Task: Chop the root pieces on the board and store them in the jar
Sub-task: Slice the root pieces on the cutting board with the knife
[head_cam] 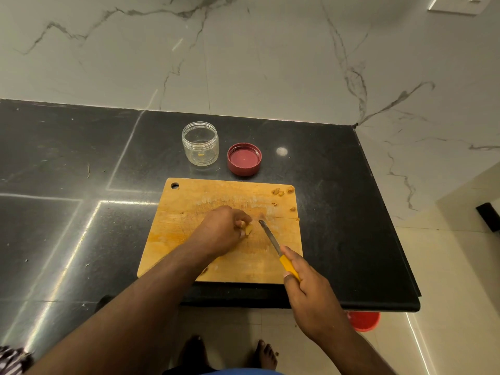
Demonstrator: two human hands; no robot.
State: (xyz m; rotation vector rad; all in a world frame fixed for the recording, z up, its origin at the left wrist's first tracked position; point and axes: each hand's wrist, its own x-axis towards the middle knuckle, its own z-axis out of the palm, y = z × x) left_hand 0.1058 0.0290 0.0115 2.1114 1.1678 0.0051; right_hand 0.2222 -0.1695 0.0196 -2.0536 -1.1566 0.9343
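Holding one knife [272,240] (one jar [200,143])

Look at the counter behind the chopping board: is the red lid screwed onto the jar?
No. The red lid lies upturned on the black counter beside the open clear jar, apart from it.

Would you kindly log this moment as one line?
left hand: pinches root piece | right hand: grips knife | jar: open
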